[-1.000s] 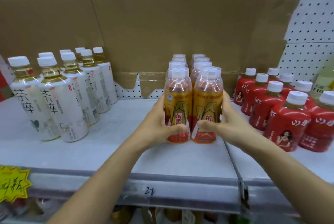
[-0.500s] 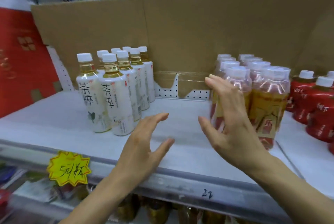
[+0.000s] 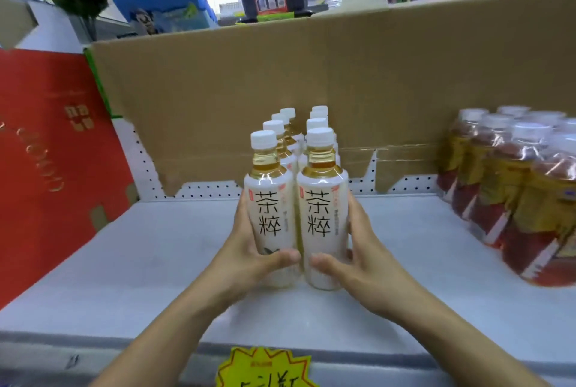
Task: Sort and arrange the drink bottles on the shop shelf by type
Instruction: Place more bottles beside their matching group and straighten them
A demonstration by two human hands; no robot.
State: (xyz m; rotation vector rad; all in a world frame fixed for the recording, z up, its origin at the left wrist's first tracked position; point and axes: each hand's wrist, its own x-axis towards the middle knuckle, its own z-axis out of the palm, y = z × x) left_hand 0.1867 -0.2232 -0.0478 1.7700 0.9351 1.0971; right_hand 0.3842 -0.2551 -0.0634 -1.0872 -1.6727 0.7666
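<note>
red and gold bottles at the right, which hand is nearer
Right. The right hand holds the white tea bottles on the side facing the red and gold bottles; the left hand holds their far side.

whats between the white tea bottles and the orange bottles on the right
In the head view, mostly bare shelf. Only the right hand, gripping the front tea bottle, lies in that stretch; the orange bottles stand apart.
</note>
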